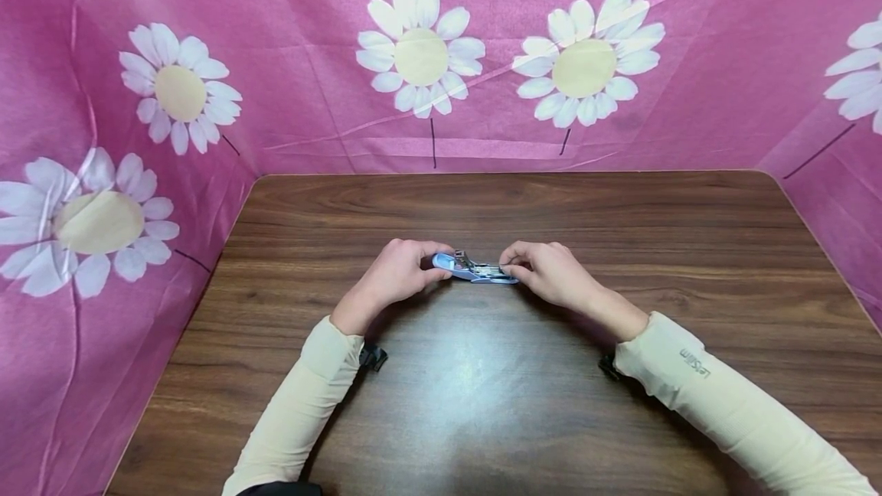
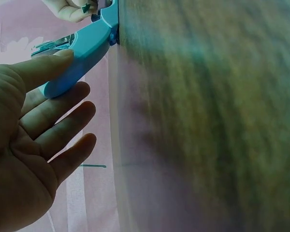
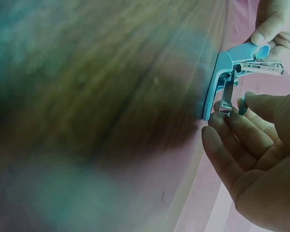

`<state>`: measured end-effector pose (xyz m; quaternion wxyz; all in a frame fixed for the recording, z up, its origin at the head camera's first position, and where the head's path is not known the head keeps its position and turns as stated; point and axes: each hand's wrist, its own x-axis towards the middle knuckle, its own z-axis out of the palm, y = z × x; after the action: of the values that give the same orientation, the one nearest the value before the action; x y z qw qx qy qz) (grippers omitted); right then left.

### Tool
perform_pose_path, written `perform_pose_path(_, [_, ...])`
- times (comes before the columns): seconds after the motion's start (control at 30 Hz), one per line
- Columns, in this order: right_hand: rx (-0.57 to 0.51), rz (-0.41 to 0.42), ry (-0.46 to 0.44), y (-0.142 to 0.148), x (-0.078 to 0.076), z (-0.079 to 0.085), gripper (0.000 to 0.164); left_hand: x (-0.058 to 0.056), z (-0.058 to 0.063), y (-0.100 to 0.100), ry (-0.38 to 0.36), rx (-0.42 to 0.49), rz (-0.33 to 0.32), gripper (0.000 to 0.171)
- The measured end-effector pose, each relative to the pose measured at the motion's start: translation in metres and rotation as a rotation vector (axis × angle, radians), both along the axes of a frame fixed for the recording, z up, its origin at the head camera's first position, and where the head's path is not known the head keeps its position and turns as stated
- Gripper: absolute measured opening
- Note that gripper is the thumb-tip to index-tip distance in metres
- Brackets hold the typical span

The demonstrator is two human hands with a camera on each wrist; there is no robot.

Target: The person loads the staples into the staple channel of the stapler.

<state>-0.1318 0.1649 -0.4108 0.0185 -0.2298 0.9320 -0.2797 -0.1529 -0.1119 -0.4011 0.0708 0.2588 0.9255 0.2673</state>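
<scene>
A light blue stapler (image 1: 463,272) is opened wide over the table, its metal magazine (image 3: 226,94) exposed. My left hand (image 1: 394,272) holds the raised top end between thumb and fingers; in the left wrist view the stapler's blue cover (image 2: 89,50) lies under the thumb, the other fingers spread loosely. At the stapler's other end, my right hand (image 1: 556,272) pinches a small dark strip (image 3: 242,105), which looks like staples, between thumb and fingertip. In the right wrist view it is right beside the magazine's end, and the base stands along the tabletop.
The brown wood-grain table (image 1: 468,419) extends around both hands. Behind it and along its sides hangs a pink cloth (image 1: 296,37) with white daisies. Dark wrist-camera mounts (image 1: 373,357) sit at both sleeve cuffs.
</scene>
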Motion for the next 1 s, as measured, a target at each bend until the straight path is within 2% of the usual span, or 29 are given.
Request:
perform_pose_path(0.3, [0.03,-0.005,0.021,-0.004,-0.0004,-0.0008,0.008,0.0004,0.0006,-0.0008,-0.018,0.021,-0.008,0.03])
perform_pose_path(0.73, [0.059,-0.01,0.026,-0.0064,0.0006,-0.0009,0.007,-0.0002,0.0006,-0.001,0.011,-0.002,-0.008,0.03])
perform_pose_path(1.0, [0.094,-0.004,0.038,-0.0092,0.0016,-0.001,0.007,0.0007,-0.0003,-0.0024,0.001,0.0,0.0,0.03])
